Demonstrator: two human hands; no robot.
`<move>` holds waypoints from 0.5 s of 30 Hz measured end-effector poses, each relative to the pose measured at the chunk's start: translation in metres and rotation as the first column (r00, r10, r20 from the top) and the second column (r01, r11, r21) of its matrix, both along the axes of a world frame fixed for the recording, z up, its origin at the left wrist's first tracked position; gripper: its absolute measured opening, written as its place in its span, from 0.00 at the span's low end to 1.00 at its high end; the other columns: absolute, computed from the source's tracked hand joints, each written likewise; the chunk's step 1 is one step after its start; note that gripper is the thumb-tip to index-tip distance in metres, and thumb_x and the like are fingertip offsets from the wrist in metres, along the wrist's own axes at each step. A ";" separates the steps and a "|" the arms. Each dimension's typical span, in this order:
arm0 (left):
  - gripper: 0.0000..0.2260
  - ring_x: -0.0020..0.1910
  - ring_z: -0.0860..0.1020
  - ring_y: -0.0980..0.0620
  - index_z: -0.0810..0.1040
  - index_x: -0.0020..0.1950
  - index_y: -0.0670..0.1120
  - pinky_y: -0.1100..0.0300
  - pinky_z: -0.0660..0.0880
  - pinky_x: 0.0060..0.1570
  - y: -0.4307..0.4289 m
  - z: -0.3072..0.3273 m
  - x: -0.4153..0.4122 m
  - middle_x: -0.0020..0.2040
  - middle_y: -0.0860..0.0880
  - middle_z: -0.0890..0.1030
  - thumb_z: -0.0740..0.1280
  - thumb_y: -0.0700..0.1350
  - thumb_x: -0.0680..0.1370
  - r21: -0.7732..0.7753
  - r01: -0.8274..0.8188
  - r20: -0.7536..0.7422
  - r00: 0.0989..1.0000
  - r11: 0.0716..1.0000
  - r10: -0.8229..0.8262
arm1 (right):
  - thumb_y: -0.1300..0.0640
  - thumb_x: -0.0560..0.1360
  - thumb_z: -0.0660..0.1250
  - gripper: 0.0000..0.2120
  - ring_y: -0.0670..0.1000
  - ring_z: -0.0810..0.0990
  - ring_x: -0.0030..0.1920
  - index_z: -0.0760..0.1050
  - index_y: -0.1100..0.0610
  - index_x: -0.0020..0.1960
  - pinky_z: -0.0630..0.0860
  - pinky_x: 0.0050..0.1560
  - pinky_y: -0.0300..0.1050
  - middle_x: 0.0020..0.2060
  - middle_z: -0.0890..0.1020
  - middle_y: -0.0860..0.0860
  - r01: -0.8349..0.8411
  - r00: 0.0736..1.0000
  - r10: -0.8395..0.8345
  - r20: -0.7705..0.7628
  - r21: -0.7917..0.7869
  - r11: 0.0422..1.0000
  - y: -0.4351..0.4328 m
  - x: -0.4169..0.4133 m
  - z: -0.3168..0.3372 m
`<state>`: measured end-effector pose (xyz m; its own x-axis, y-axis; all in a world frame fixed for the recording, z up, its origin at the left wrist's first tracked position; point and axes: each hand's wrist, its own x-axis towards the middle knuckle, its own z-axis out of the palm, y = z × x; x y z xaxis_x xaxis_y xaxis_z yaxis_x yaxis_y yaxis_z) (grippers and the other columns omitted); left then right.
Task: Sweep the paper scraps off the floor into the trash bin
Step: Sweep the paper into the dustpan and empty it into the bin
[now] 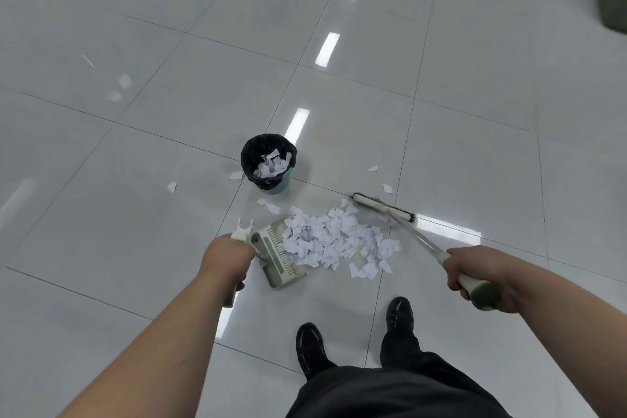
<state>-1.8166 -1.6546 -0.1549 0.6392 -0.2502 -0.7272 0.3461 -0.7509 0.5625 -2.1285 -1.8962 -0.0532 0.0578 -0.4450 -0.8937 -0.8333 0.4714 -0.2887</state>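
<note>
**Light Paper Bits Need a Slow, Soft Sweep**

The paper scraps lie in a heap on the floor, between the dustpan and the broom head. Some sit on the lip of the dustpan. A few loose bits lie apart, near the trash bin. The bin stands just behind the heap and has scraps inside it.

The left grip is clenched round the dustpan's handle. The right grip is clenched round the broom handle, near its green end.

I think the scraps are very light and thin. They will likely flutter away if the broom moves fast. The shiny floor looks slippery, so they may slide past the pan too. Short, slow pushes look best. The dustpan lip should sit flat on the floor, or bits could slip under it. To lift the pan, it seems best to hold it level by its handle and tip it low over the bin, because a small puff of air could blow the bits out.
</note>
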 end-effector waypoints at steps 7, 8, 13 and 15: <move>0.07 0.28 0.65 0.47 0.73 0.40 0.42 0.60 0.65 0.28 -0.025 0.001 -0.025 0.33 0.43 0.71 0.59 0.32 0.74 -0.049 0.052 -0.019 0.998 0.997 -0.053 | 0.68 0.69 0.63 0.09 0.51 0.71 0.25 0.73 0.61 0.48 0.67 0.26 0.37 0.33 0.77 0.58 0.218 0.970 -0.234 0.072 0.174 0.960 0.032 -0.008 -0.003; 0.07 0.28 0.65 0.48 0.73 0.41 0.42 0.60 0.64 0.28 -0.028 0.001 -0.026 0.33 0.43 0.71 0.59 0.32 0.74 -0.050 0.051 -0.021 0.998 0.997 -0.052 | 0.68 0.69 0.63 0.09 0.51 0.71 0.25 0.72 0.61 0.48 0.67 0.25 0.36 0.33 0.77 0.57 0.229 0.964 -0.252 0.089 0.213 0.950 0.039 -0.006 -0.004; 0.06 0.29 0.66 0.46 0.73 0.41 0.42 0.59 0.65 0.28 -0.040 0.000 -0.033 0.32 0.43 0.71 0.60 0.32 0.74 -0.057 0.051 -0.019 0.998 0.997 -0.052 | 0.68 0.69 0.62 0.13 0.50 0.70 0.23 0.73 0.62 0.53 0.66 0.21 0.36 0.32 0.76 0.57 0.230 0.943 -0.293 0.157 0.328 0.916 0.064 0.002 -0.002; 0.06 0.28 0.66 0.46 0.74 0.42 0.42 0.60 0.66 0.29 -0.043 -0.001 -0.030 0.32 0.43 0.71 0.61 0.33 0.74 -0.043 0.044 -0.013 0.999 0.998 -0.045 | 0.68 0.69 0.61 0.17 0.50 0.69 0.22 0.73 0.61 0.57 0.66 0.20 0.35 0.32 0.75 0.57 0.245 0.924 -0.331 0.192 0.369 0.897 0.063 0.005 0.002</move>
<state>-1.8470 -1.6971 -0.1557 0.6169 -0.3090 -0.7239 0.3207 -0.7412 0.5897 -2.1239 -1.8333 -0.0516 0.2076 -0.1555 -0.9658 -0.5695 0.7835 -0.2485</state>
